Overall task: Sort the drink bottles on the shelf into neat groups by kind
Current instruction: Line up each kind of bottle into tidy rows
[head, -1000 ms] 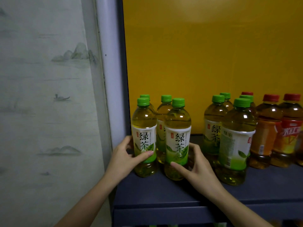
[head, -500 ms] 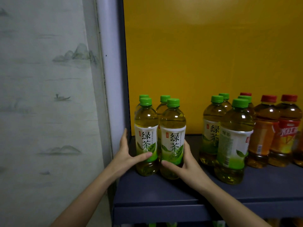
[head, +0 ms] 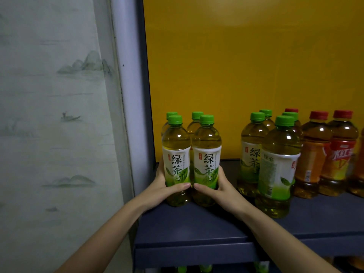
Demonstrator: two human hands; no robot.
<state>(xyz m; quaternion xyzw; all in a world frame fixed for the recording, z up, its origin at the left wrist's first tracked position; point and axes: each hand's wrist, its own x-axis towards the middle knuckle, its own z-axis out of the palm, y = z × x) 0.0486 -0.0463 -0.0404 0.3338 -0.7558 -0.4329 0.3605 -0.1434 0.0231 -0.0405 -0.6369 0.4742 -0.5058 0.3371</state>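
Shelf (head: pixel 197 229) looks abt half sorted. At its 9 o'clock end, close by the white post (head: pixel 128 95), stands a square block of four green tea bottles (head: pixel 197 123), two in front, two behind, all upright. That grp seems done or nearly so; the person is prob just squaring it up.

At 3 o'clock of it, past a bare gap, is a looser bunch of green-cap bottles (head: pixel 278 164), at least four, staggered, the nearest w/ its label turned sideways. One red cap (head: pixel 291 110) pokes up at 12 o'clock behind them, so kinds may be mixed there. Further to 3 o'clock, orange drink bottles (head: pixel 315 154) w/ red caps run off the frame edge; count can't be told. Likely left to do: join the loose green ones to the block, pull any stray out, line up the rest.

The left hand (head: pixel 159 188) wraps the front-left bottle (head: pixel 175 154) low down, thumb across the label's bottom, fingers round its 9 o'clock side. The right hand (head: pixel 218 189) curls likewise round the front-right bottle (head: pixel 206 154), fingers at its 3 o'clock side. Thumb tips nearly meet. Both bottles stand on the shelf, side by side.

Around: yellow back panel (head: pixel 246 66) at 12 o'clock, pale wall hanging (head: pixel 49 115) w/ ink hills at 9 o'clock, more bottles (head: pixel 182 269) just showing on a lower level at 6 o'clock. In the way: the nearest loose green bottle stands fwd, near the right wrist, and a sideways sweep could knock it
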